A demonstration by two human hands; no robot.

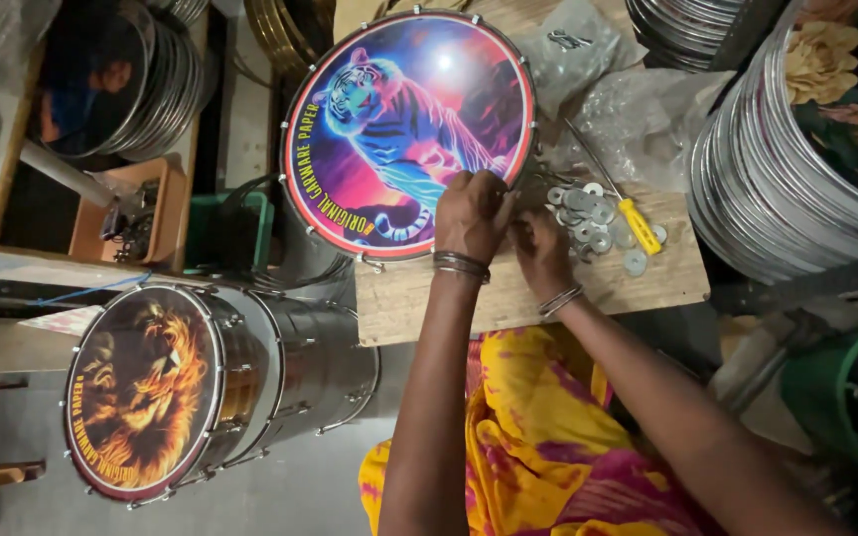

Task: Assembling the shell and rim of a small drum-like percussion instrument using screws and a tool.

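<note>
Blue-and-purple tiger print covers the round drum head [409,129], red band round the edge, metal rim with small tension hooks; it sits upright on the wooden board [429,298], just left of the washers. Left hand [471,213] rests on the drum's lower right rim, fingers curled together on the rim hardware; what they pinch is too small to tell. Right hand [540,248] sits just beside it, touching, fingers bent inward at the same spot; cannot tell whether it clamps anything. Both wrists carry metal bangles.

Loose pile of flat metal washers [593,223] on the board, right of the hands, too many overlapping to count. One yellow-handled screwdriver [618,194] lies across them. Two clear plastic bags [628,109] behind, one holding small dark hardware.

Second drum [201,387], one, lies on its side lower left: lion print head, shiny metal shell. Wooden tray [166,213] on the left holds dark small parts. Stack of metal hoops [777,179] at right, another stack upper left around a dark printed head [91,79]. Green bucket [846,397] at far right edge, contents unclear.
</note>
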